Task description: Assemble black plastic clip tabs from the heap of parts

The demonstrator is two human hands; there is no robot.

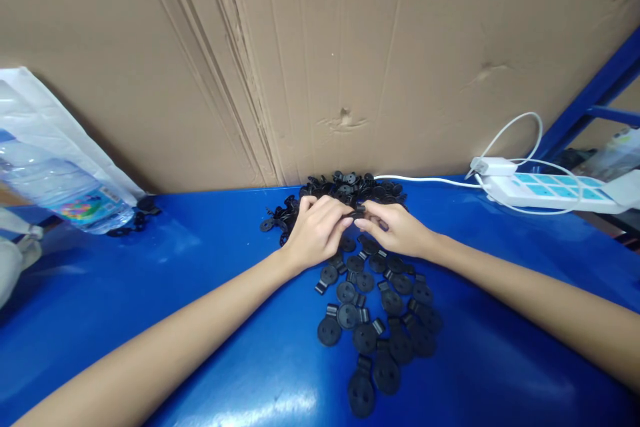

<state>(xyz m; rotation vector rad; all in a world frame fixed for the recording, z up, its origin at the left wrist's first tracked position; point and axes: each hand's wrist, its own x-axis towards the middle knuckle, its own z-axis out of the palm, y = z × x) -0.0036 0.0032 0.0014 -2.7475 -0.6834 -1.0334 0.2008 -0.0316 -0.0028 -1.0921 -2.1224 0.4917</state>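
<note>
While the left hand [316,232] and right hand [395,230] meet above the blue table [475,360], their fingertips [361,221] pinch 1 small black tabbed disc [359,211] from both sides (the fingers partly hide it). Behind them, a dense heap of discs [345,188] lies against the cardboard wall [325,47]. Nearer the person, a looser spread of discs [375,313] lies mostly flat and singly, so the heap holds much of the pile and the spread shows what is apart so far. A few more discs [137,217] sit beside a water bottle [60,187], and a white power strip [545,192] lies at the far right.
</note>
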